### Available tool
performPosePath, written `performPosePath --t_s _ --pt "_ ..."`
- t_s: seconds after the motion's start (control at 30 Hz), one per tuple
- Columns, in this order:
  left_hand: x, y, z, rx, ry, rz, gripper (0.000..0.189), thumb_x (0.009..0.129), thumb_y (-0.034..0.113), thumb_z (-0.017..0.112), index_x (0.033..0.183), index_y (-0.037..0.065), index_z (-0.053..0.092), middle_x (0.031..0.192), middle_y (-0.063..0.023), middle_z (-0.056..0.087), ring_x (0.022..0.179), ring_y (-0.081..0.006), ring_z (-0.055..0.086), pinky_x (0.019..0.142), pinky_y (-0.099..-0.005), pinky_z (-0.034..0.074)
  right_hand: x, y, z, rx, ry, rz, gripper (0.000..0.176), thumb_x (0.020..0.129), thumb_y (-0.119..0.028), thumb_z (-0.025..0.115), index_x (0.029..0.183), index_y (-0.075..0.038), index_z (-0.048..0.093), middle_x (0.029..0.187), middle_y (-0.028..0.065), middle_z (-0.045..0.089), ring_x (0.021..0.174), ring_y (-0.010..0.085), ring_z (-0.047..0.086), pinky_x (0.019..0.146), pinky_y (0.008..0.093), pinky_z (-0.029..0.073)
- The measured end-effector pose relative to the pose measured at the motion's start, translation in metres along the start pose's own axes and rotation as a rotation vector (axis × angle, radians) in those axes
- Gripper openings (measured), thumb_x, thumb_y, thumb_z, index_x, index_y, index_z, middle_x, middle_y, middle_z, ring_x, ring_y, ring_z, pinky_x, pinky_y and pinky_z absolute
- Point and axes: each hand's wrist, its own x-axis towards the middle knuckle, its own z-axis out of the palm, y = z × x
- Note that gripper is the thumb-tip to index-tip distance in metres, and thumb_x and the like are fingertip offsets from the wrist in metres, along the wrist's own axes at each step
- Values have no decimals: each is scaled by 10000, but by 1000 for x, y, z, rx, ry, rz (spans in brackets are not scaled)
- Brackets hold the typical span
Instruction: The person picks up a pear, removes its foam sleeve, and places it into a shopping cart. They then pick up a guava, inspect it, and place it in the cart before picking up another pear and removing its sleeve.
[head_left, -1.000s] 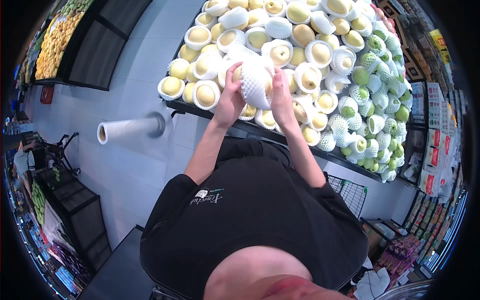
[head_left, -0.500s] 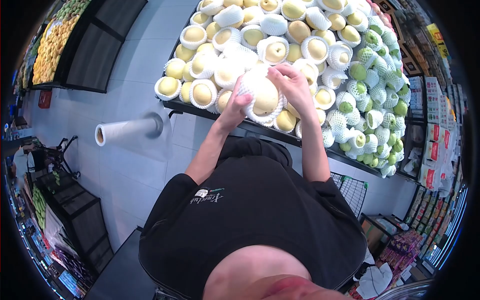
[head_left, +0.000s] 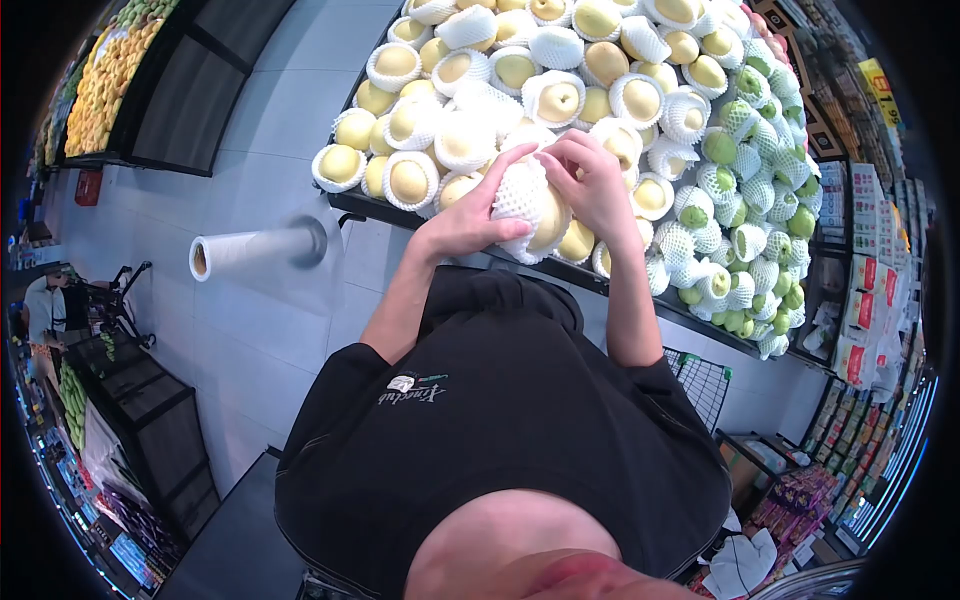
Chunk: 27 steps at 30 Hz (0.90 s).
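My left hand point(head_left: 472, 216) is wrapped round a large yellow pear point(head_left: 552, 220) in a white foam net point(head_left: 518, 196), thumb in front and fingers on its far side. At the pear's upper right, my right hand point(head_left: 594, 180) is closed, its thumb and index finger pinched together at the net's edge. Exactly how much of the net lies between those fingertips is hard to see. The pear is held just above the near edge of a display heaped with yellow pears point(head_left: 408, 182), most of them in foam nets.
Green fruit in foam nets point(head_left: 745, 240) fills the display's right side. A roll of clear bags point(head_left: 235, 252) stands out at the left. A wire shopping cart point(head_left: 700, 385) is by my right side. Another person point(head_left: 45, 305) is at the far left, near a produce stand point(head_left: 140, 440).
The pear has turned in my hands, so more of the foam net now faces me. My left thumb and fingers have shifted on it. My right hand stays pinched at its upper right.
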Motion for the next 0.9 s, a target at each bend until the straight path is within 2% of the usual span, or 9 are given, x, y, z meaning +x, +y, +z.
performPosePath --t_s 0.17,0.27,0.37,0.4,0.5,0.53,0.7,0.83,0.9 --pt "-2 -17 0 -144 10 -66 957 825 325 720 1575 79 180 1474 -164 367 1370 -251 385 1139 -387 329 -2 9 8 118 -34 150 214 942 -189 683 1018 11 677 856 52 598 731 154 565 698 314 475" --pt "0 -24 5 -206 130 16 936 846 343 703 1575 77 179 1480 -165 362 1372 -252 382 1142 -387 322 -8 13 15 -16 100 228 350 996 -277 613 1221 -8 603 1014 91 627 880 179 598 795 335 493" --pt "1 -21 12 -218 269 96 927 866 315 676 1579 82 131 1486 -174 354 1372 -259 384 1147 -398 321 -22 13 21 198 253 262 502 1043 -376 508 1412 -39 462 1232 158 576 1094 220 577 937 360 473" --pt "2 -24 15 -200 315 136 930 868 308 671 1580 85 118 1485 -177 354 1372 -263 387 1146 -402 324 -28 12 25 279 195 309 582 1069 -436 410 1472 -17 387 1402 191 477 1249 259 514 1043 366 419" --pt "6 -23 29 -213 406 229 953 844 288 661 1582 97 88 1466 -184 363 1357 -282 409 1130 -424 357 -43 46 64 666 259 499 597 1087 -438 360 1463 24 395 1393 138 530 1270 207 522 1068 355 416" --pt "7 -22 33 -226 436 249 958 836 292 660 1581 99 90 1461 -185 366 1353 -286 414 1125 -427 364 -44 43 70 1064 290 557 571 1096 -404 347 1455 37 400 1433 133 509 1298 209 512 1091 364 411" --pt "7 -19 42 -380 513 262 986 815 387 643 1581 110 87 1460 -196 366 1341 -311 434 1112 -443 386 -48 37 77 1031 319 474 545 1097 -382 362 1424 47 441 1379 125 551 1241 188 541 1053 328 421" --pt "4 -3 45 -295 467 258 980 825 416 639 1577 102 94 1460 -202 363 1322 -318 456 1094 -452 406 -47 27 62 963 264 527 559 1090 -395 386 1409 58 459 1359 117 565 1213 168 541 1020 297 430" --pt "3 2 42 -230 440 269 975 836 414 648 1571 83 98 1462 -202 359 1309 -318 469 1085 -454 416 -47 26 50 869 219 565 640 1071 -469 394 1458 40 397 1394 126 531 1224 176 529 1010 310 439"
